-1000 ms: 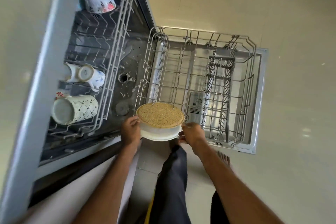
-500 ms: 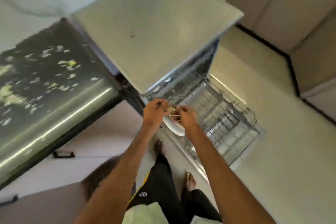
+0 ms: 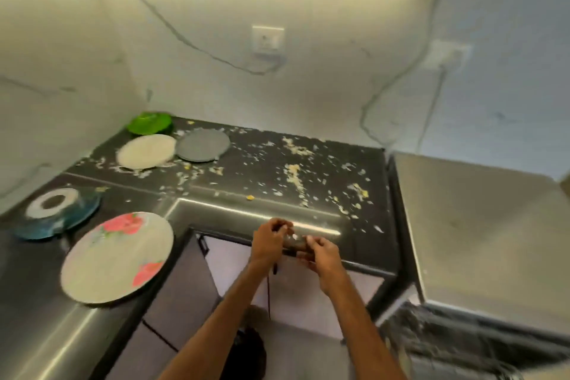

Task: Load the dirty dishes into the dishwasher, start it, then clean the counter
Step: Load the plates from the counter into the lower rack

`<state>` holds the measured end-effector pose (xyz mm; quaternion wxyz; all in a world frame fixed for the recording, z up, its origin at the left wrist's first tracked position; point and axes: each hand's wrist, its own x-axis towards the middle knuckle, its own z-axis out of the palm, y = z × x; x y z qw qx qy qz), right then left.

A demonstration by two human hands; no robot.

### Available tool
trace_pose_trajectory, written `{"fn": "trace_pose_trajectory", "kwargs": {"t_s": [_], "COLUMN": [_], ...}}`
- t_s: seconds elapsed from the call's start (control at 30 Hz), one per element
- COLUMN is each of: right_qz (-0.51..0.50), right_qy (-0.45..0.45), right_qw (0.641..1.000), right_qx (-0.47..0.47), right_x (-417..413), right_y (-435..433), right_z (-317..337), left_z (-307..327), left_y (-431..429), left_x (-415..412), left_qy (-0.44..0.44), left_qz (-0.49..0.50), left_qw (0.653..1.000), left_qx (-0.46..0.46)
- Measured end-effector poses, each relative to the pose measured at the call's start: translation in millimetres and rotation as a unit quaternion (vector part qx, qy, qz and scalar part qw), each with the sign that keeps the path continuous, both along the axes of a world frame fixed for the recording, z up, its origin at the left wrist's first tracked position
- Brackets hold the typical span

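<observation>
Under-cabinet light washes the backsplash, glare streaks the counter, everything motion-blurred, edges warped.

Crumb-strewn black counter, five plates

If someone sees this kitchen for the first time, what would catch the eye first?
Probably the pale food scraps scattered all over the dark counter, thickest toward its right half. After that, the big floral plate at the counter's front left and the bright green dish in the back corner.

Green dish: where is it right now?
In the head view, the green dish sits in the far left corner of the counter, just behind the white plate.
</observation>
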<state>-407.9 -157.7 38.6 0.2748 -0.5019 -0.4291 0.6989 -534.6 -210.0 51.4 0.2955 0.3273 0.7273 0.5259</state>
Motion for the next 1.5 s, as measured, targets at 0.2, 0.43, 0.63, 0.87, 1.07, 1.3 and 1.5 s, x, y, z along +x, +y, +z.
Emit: {"fn": "trace_pose_trajectory", "kwargs": {"t_s": [0.2,0.43,0.63,0.87,1.07,1.3,1.5], "right_qz": [0.087,0.137,0.156,0.18,0.218,0.284,0.331], "right_qy": [-0.015,-0.02,-0.052,-0.145,-0.202,-0.289,-0.373], "right_qw": [0.996,0.99,0.986,0.969,0.946,0.865,0.784], "right_qx": [0.017,0.007,0.034,0.087,0.127,0.298,0.37], "right_x": [-121,-240,-303,-381,-446,-500,-532], "right_y": [-5,12,65,191,257,311,313], "right_z": [10,10,9,-3,-15,-41,-62], "left_z": [-1,1,-5,-23,-21,-28,-36], "left_y": [-32,-42,-30,17,61,90,68], "left_x": [-125,-241,-292,-320,-345,-349,-346], "left_qy": [0.006,-0.034,-0.083,-0.104,-0.107,-0.104,-0.075], "left_qz": [0.096,0.156,0.202,0.251,0.259,0.295,0.3], "left_qw": [0.995,0.987,0.976,0.962,0.957,0.946,0.942], "left_qx": [-0.021,-0.023,-0.026,-0.032,-0.069,-0.081,-0.133]}}
